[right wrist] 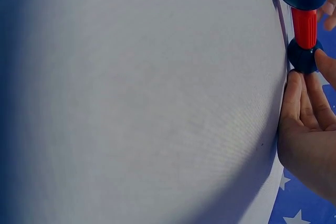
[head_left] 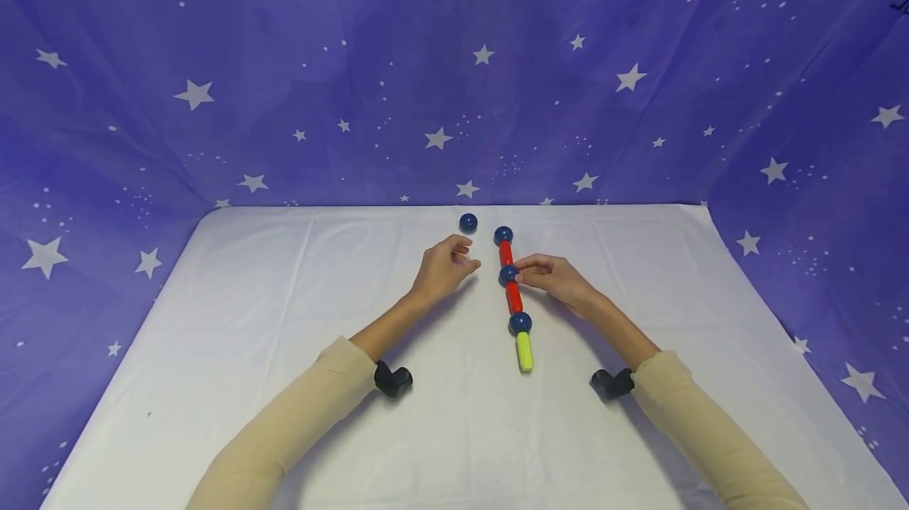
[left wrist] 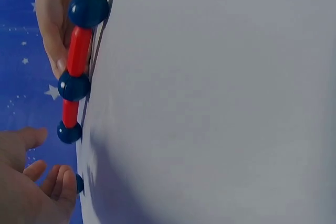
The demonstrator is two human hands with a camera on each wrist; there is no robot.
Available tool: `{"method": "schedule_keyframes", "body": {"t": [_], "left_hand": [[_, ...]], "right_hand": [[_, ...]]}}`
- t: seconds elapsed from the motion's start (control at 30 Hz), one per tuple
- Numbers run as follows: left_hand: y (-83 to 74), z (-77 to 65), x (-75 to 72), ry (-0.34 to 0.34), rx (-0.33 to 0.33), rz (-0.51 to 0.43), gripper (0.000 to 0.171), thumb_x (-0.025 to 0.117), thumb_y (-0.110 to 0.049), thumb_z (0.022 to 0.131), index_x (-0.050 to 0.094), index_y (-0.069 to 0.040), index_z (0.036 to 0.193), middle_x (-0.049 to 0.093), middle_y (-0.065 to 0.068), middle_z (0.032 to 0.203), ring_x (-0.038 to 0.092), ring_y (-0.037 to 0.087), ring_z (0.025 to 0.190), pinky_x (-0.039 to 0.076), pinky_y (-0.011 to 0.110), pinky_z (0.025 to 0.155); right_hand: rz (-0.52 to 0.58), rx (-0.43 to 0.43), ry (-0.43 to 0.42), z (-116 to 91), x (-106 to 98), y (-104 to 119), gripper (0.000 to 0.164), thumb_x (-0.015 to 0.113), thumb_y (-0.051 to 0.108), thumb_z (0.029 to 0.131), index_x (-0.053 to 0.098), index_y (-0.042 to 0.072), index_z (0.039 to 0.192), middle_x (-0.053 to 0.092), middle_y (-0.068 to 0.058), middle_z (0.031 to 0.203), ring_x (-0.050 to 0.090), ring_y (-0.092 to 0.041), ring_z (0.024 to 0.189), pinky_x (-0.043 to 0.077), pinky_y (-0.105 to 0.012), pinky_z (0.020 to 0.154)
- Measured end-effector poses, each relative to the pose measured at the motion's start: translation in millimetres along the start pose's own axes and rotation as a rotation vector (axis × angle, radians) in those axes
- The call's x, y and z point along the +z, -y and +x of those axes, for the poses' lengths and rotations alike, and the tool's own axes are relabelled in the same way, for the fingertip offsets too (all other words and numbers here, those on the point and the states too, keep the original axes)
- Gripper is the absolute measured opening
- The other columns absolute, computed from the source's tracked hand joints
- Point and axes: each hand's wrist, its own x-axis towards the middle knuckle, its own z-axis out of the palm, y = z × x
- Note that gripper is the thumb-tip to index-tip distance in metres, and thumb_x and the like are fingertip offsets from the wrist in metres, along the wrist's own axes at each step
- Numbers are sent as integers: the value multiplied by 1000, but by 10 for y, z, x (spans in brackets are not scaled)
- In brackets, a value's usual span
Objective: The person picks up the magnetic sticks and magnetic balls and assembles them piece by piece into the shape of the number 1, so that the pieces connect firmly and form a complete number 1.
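Note:
A rod of alternating parts lies on the white table: a far blue ball, a red stick, a middle blue ball, a second red stick, a near blue ball and a yellow-green stick at the near end. My right hand pinches the middle ball between thumb and fingertips, as the right wrist view shows. Left of the rod, my left hand holds nothing, its fingers loosely bent and thumb apart. Just beyond its fingers sits a loose blue ball, partly hidden in the left wrist view.
White cloth covers the table. Behind and beside it hangs a purple-blue curtain with white stars. Black wrist devices stick out by both cuffs, low over the cloth.

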Motion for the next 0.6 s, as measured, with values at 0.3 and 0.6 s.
{"method": "schedule_keyframes", "body": {"t": [0.3,0.6], "left_hand": [[76,252,27,-80,-15,-4,40,77,-9,87,66,-1,125,65,19,123,64,33,107,50,38,94],[144,504,50,-166,-34,78,51,79,-12,86,61,-3,133,62,19,128,63,31,107,48,38,94]], "right_hand": [[-8,-5,1,-7,-5,1,37,71,22,94,65,4,125,70,-10,115,54,-30,115,36,-46,100],[-7,-10,4,-8,-8,-4,37,72,22,93,65,4,125,70,-10,115,52,-31,118,34,-49,102]]}}
